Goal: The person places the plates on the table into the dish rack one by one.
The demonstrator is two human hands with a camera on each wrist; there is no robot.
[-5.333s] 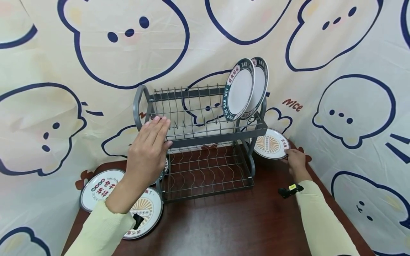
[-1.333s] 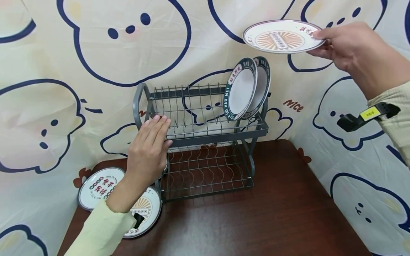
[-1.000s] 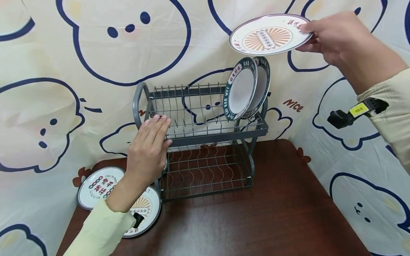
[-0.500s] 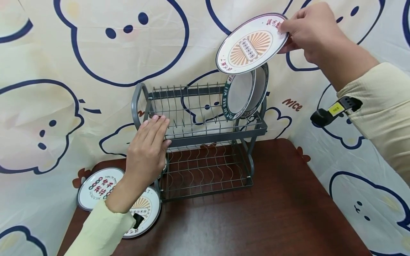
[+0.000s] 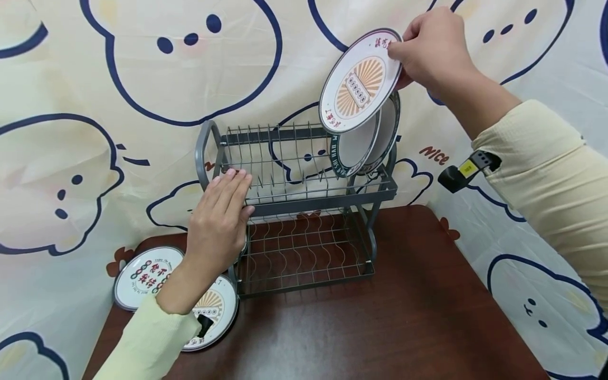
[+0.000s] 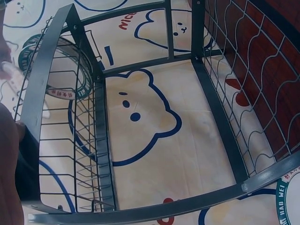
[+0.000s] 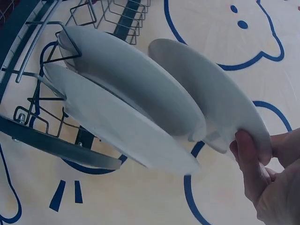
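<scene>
above the rack, a sunburst plate in the right hand

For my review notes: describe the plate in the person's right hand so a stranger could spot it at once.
Find the grey dish rack on the brown table. Above its right end, the right hand pinches a tilted plate. Unlike the two green-rimmed plates racked below, it has an orange sunburst centre.

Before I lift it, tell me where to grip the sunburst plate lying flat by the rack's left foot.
Grip the sunburst plate by its near rim, coming from the front, probably: it lies flat on the table, the left forearm crosses it and the rack crowds its right.
</scene>
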